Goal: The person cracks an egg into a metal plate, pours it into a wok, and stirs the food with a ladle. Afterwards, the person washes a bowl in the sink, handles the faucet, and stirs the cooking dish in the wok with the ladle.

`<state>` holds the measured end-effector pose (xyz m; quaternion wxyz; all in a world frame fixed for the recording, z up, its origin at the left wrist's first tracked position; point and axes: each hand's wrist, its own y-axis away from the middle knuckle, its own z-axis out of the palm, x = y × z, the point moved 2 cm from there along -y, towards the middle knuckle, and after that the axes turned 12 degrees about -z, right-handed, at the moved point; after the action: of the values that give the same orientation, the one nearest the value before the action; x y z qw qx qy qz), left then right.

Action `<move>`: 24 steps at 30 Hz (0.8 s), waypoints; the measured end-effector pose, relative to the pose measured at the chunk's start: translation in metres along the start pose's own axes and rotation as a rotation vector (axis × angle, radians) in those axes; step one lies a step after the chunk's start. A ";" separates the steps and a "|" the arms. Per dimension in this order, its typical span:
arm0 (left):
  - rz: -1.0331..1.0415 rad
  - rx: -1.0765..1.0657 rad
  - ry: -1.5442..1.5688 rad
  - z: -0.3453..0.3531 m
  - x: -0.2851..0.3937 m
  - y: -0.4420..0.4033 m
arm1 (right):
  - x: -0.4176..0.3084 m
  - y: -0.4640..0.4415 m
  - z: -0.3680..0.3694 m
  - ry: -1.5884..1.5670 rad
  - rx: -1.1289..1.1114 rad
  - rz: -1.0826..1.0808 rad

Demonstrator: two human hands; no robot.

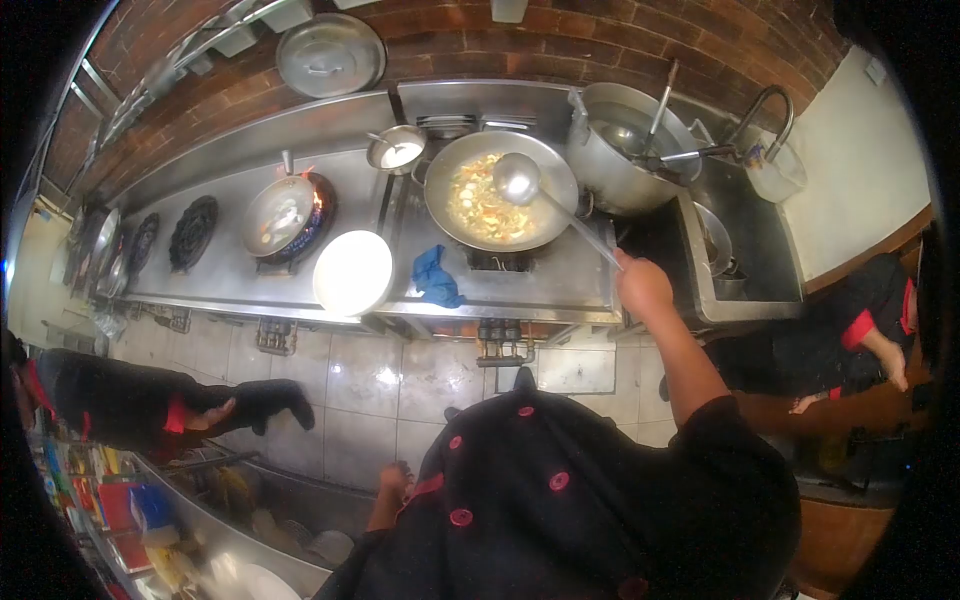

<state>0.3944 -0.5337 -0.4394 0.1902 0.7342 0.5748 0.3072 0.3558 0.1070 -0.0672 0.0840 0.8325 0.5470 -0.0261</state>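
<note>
My right hand (645, 288) is closed around the handle of a long metal ladle (517, 179). The ladle's round bowl rests over the right part of a large wok (559, 211), in which chopped vegetables in pale broth (478, 213) sit on the burner. Low beside my waist is my left hand (396, 481), close to the jacket's red trim; its fingers are small and dim, so their state is unclear. Left of the wok lie a crumpled blue cloth (434, 277) and a white round bowl (353, 272) at the stove's front edge.
A small pot (408, 157) with white contents and a spoon stands behind the wok. A frying pan (278, 215) sits over flames at left. A big stockpot (603, 171) stands right, near a faucet (778, 107). People in black stand at left (110, 392) and right (810, 345).
</note>
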 end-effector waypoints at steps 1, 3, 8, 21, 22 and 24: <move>0.058 0.055 -0.043 0.024 -0.019 -0.016 | -0.001 -0.001 0.000 0.005 -0.002 0.008; 0.160 0.138 -0.194 0.018 -0.027 -0.029 | 0.002 -0.004 0.003 0.016 0.002 -0.002; -0.307 -0.142 1.533 -0.009 -0.046 -0.053 | -0.004 -0.006 -0.003 -0.009 -0.006 -0.003; -0.471 -0.125 1.129 0.006 -0.025 -0.014 | 0.004 -0.005 -0.028 -0.098 0.203 -0.131; -0.385 -0.010 0.673 0.002 -0.016 0.001 | 0.007 -0.007 -0.031 -0.094 0.218 -0.191; -0.340 0.106 0.156 0.010 0.001 0.023 | -0.011 0.000 -0.045 -0.110 0.159 -0.166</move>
<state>0.4176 -0.5379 -0.4318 0.1552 0.6095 0.7189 0.2959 0.3491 0.1043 -0.0213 0.0450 0.7857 0.6048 -0.1219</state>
